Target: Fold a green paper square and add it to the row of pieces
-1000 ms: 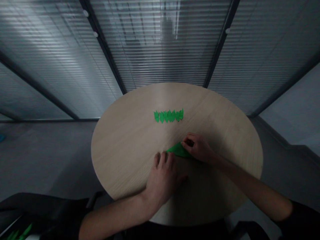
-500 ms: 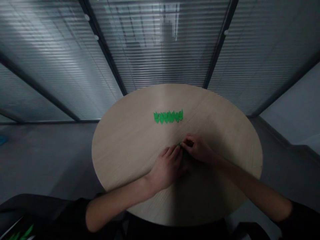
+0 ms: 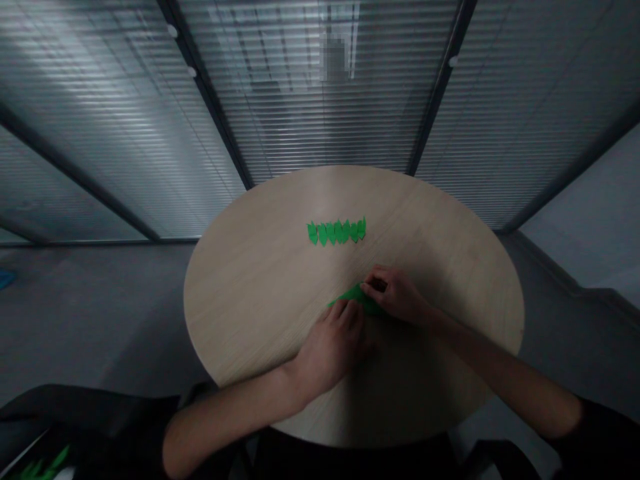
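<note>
A piece of green paper [image 3: 355, 293] lies on the round wooden table [image 3: 240, 287], looking folded, partly covered by both hands. My right hand [image 3: 395, 291] pinches its upper edge between thumb and forefinger, the other fingers curled. From the lower left, my left hand [image 3: 333, 340] presses on the paper's near side with bent fingers held close together; its thumb is hard to make out in the shadow. Beyond my hands, a row of several small green folded-paper pieces [image 3: 338, 231] sits side by side, touching neither hand.
Glass partitions with blinds [image 3: 330, 127] stand right behind the table's far edge. A dark chair [image 3: 90, 407] is at the lower left, with more green pieces [image 3: 47, 467] near it. Something blue [image 3: 6, 278] lies on the floor at far left.
My left hand has drawn back slightly toward me and its fingers have bent, so more of the green paper shows. My right hand keeps its pinch in nearly the same spot.
</note>
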A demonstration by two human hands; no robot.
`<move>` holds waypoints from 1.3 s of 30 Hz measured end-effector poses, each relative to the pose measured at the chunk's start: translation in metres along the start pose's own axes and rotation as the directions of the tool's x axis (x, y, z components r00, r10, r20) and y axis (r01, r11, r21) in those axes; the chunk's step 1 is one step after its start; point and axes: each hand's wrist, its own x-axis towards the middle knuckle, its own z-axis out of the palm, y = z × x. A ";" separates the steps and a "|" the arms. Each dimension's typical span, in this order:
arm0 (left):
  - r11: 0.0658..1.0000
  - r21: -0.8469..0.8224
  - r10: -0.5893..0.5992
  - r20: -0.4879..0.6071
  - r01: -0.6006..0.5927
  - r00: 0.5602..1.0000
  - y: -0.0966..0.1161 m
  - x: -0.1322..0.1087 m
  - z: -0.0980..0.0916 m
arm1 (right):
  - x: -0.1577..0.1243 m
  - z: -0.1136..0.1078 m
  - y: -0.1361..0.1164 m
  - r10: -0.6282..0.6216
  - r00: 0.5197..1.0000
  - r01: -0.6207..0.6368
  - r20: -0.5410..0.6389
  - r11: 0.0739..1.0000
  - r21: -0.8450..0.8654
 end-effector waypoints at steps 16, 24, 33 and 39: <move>0.992 -0.079 -0.091 0.112 0.100 0.990 0.003 -0.008 -0.010 | 0.001 0.001 0.002 -0.011 1.000 0.011 0.013 1.000 -0.006; 0.993 -0.114 -0.030 0.087 0.039 0.996 0.000 -0.011 -0.010 | 0.002 0.001 0.000 -0.006 1.000 0.006 0.013 1.000 -0.001; 0.993 -0.111 0.032 -0.048 -0.037 0.998 -0.019 0.013 0.003 | 0.002 0.001 0.002 -0.003 1.000 0.003 0.026 1.000 -0.001; 0.988 -0.140 0.067 -0.016 -0.069 0.998 -0.027 0.010 -0.002 | 0.001 0.001 0.000 -0.017 1.000 0.017 0.012 1.000 -0.015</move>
